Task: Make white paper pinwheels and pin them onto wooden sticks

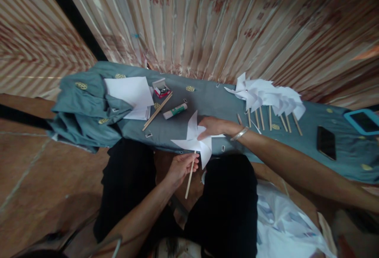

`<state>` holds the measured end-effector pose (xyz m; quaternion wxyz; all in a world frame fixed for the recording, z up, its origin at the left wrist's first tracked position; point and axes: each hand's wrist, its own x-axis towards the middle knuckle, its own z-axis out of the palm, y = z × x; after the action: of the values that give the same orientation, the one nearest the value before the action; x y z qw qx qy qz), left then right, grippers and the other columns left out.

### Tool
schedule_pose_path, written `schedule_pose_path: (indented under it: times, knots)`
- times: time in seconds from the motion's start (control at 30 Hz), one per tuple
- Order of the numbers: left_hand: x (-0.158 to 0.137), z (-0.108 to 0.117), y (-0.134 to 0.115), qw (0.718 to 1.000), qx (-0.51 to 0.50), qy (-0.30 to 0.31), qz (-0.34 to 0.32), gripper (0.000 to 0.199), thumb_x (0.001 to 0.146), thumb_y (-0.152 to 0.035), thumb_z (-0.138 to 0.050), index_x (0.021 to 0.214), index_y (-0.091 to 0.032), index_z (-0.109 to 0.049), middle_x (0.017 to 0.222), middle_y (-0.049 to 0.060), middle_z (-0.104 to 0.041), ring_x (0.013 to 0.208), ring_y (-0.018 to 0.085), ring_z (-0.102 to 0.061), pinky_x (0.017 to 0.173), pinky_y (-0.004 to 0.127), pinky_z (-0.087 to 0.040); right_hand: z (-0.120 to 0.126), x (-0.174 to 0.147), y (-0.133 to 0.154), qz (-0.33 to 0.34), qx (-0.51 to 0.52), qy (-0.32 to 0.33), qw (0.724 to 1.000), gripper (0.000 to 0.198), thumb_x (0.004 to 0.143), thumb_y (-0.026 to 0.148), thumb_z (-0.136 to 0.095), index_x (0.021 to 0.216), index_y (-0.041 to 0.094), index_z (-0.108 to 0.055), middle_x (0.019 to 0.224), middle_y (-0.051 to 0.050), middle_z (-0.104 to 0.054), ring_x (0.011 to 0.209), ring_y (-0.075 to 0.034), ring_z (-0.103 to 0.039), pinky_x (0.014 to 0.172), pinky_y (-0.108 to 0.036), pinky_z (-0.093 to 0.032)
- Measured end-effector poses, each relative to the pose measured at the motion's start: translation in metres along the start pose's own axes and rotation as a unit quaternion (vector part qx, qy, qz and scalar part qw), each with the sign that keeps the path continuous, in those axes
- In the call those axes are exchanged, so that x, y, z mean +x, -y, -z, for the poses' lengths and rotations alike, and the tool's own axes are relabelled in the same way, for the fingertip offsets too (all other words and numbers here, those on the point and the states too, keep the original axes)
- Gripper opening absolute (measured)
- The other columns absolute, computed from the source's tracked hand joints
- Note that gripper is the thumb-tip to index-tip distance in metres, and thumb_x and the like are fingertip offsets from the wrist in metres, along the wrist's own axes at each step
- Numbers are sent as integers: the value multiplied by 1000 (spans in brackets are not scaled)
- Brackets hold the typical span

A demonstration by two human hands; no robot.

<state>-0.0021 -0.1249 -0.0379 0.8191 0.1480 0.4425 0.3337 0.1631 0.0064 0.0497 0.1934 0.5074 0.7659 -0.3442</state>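
Observation:
A white paper pinwheel (193, 143) sits at the table's near edge, over the gap between my knees. My left hand (181, 167) pinches its thin wooden stick (189, 183) just below the paper blades; the stick's lower end points down toward me. From the right, my right hand (210, 127) grips the pinwheel, its thumb pressed near the middle of the paper. Its other fingertips are partly hidden, as is the joint of stick and paper. Just beyond the pinwheel lies a white and green glue stick (175, 111).
On the green cloth (204, 96) are white paper sheets (130, 90), a small open box (161, 88) of metal bits and loose wooden sticks (157, 112). Several pinwheels (266, 94) overlap at right, near a phone (326, 143) and a blue-framed device (363, 122). A plastic bag (287, 218) is below.

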Motion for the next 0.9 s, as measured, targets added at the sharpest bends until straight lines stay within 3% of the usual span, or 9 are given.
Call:
schedule_pose_path:
  times: [0.2, 0.5, 0.9]
  knots:
    - [-1, -3, -3, 1000, 13, -10, 1, 27, 63, -29, -85, 78, -9, -75, 64, 3, -65, 49, 7, -56, 50, 21, -41, 1, 4, 1, 13, -32, -2, 999, 33, 73, 40, -76, 94, 15, -77, 89, -6, -75, 76, -19, -67, 62, -22, -43]
    - [-3, -1, -6, 1000, 17, -3, -14, 34, 56, -31, -89, 78, -9, -76, 63, 4, -67, 49, 8, -58, 49, 19, -42, -1, 5, 1, 5, -32, -10, 999, 34, 73, 39, -76, 97, 15, -76, 93, -6, -76, 79, -19, -67, 65, -22, -44]
    - [-22, -10, -2, 999, 14, -38, -33, 13, 77, -15, -76, 88, -10, -70, 66, 6, -72, 48, 9, -63, 51, 19, -51, 3, 3, 5, -20, 14, -11, 1000, 52, 60, 50, -83, 96, 14, -76, 95, -6, -75, 81, -19, -66, 66, -23, -47]
